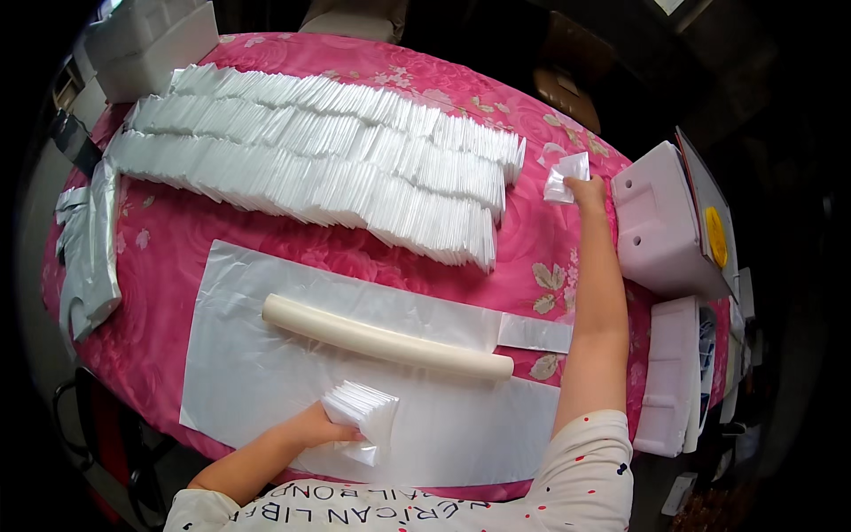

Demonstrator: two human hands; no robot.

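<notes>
My left hand [315,427], low in the middle, is closed round a small stack of folded white plastic film [365,410]. The stack hangs over a large flat translucent plastic sheet [235,372]. A smooth cream-coloured tube [381,339] lies across that sheet, just beyond the stack. My right arm reaches to the far right, where my right hand [587,191] pinches a folded piece of white plastic film [565,180] above the table. Left of that hand, three long rows of the same folded film pieces [310,155] stand packed on edge.
A pink floral cloth [523,266] covers the rounded table. White foam boxes stand along the right edge [660,222] and at the far left [160,53]. Crumpled silvery plastic [93,248] drapes over the left edge. A narrow folded strip [534,334] lies by my right forearm.
</notes>
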